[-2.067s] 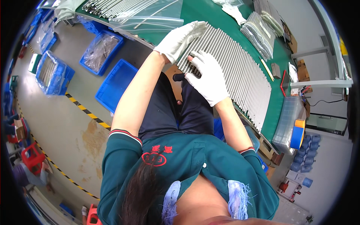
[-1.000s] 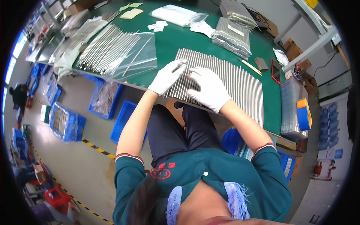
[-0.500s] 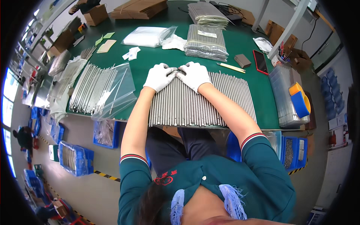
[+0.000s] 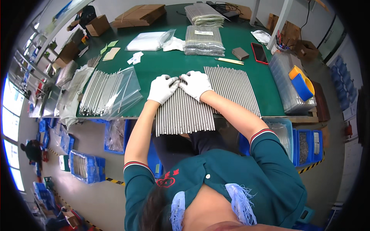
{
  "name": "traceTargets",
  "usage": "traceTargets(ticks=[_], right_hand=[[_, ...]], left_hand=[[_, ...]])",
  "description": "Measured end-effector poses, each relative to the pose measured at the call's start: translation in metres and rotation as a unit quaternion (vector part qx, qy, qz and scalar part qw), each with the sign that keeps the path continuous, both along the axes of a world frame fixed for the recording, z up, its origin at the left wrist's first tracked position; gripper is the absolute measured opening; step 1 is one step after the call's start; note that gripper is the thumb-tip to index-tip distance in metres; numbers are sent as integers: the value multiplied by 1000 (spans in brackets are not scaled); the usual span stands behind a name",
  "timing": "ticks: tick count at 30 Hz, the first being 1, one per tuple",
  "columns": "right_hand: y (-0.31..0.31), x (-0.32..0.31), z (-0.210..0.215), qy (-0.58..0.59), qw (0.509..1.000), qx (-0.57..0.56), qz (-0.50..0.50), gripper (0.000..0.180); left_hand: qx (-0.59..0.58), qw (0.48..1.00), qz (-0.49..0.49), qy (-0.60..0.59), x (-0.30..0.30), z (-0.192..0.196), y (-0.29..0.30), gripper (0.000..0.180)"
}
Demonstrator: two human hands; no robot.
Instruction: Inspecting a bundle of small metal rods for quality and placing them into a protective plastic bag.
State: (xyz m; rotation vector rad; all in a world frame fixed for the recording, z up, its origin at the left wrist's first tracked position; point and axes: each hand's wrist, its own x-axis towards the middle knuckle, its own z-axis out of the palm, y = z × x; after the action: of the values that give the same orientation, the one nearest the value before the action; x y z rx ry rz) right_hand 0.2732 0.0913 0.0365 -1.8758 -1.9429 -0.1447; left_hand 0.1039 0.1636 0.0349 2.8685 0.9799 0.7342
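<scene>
Side by side on the green table lie many thin metal rods. One batch of metal rods (image 4: 185, 111) is under my hands, and its near ends jut past the table's front edge. White-gloved, my left hand (image 4: 163, 89) curls over the far ends at the batch's left side. My right hand (image 4: 195, 84), gloved too, grips the far ends at the right, its fingertips close to the left hand's. The fingertips' exact hold is hidden by the gloves. A second row of rods (image 4: 235, 88) stays on the table, partly beneath my right forearm.
More rods (image 4: 101, 92) lie at left beside a clear plastic bag (image 4: 129, 90). Bagged rods (image 4: 203, 41), a knife (image 4: 230, 61), a grey block (image 4: 240, 53) and a phone (image 4: 259, 53) sit farther back. At right, tape rolls (image 4: 302, 84) rest against a clear box (image 4: 287, 82). Blue bins (image 4: 86, 167) stand below.
Both hands have drawn the left batch of rods toward me, so its near ends now overhang the table edge. The right-hand row stayed behind. The view has shifted slightly.
</scene>
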Motion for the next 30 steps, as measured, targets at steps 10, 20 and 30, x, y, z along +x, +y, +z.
traceTargets(ticks=[10, 20, 30], right_hand=[[-149, 77, 48, -110, 961, -177, 180, 96], [-122, 10, 4, -175, 976, -18, 130, 54], [-93, 22, 47, 311, 859, -59, 402, 139]], left_hand=[[-88, 981, -115, 129, -122, 29, -75, 55], [89, 956, -280, -15, -45, 6, -83, 33], [-8, 897, -310, -314, 14, 55, -121, 50]])
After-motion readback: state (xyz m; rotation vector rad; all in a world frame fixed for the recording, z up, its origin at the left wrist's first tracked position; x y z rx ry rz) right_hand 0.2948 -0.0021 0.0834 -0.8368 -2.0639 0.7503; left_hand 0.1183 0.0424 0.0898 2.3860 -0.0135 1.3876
